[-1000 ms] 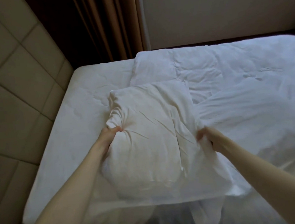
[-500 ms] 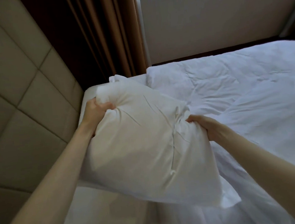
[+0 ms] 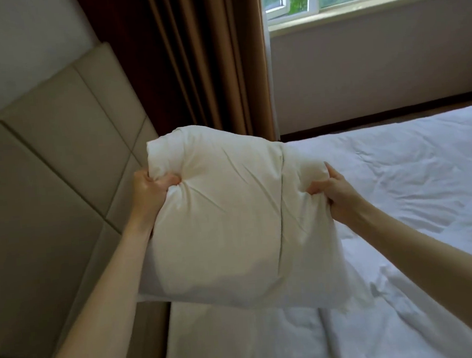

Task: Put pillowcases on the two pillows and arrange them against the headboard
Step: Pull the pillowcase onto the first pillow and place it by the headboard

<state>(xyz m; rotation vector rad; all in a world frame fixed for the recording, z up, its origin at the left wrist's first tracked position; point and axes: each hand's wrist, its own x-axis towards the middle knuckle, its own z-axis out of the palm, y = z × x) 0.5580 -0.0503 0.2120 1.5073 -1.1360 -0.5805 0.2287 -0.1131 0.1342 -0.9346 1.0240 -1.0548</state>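
White cotton: a plump pillow [image 3: 221,222] is up in the air, clear of the bed [image 3: 399,194], hanging in front of the padded headboard [image 3: 58,164].
Left hand: the left hand [image 3: 148,191] is clenched hard into the pillow's left edge, fabric bunched in the fist.
Right hand: the right hand [image 3: 335,196] is gripping the right edge, thumb dug into a gathered fold.
Pillowcase: a vertical seam or hem line runs down the right third of the pillow, so a pillowcase [image 3: 309,229] looks to be on, with the flap end trailing low on the right.
Step in hand: my read is a shake-down, settling the filling into the case corners before placing it.
Doing it well: keep both grips on the cloth and the filling together, hold the edges level, let the weight drop into the far corners, then set it upright against the headboard without dragging the sheet.
Watch for: that loose lower-right corner could stay empty if the fill doesn't slide across.
Hidden: the pillow's back and underside, and the strip of mattress right beneath it.
Cut off: the bed's foot and right side run out of view; the second pillow is nowhere to be seen.
Hard to tell: whether the case's open end is tucked; white on white blurs the edge against the duvet.
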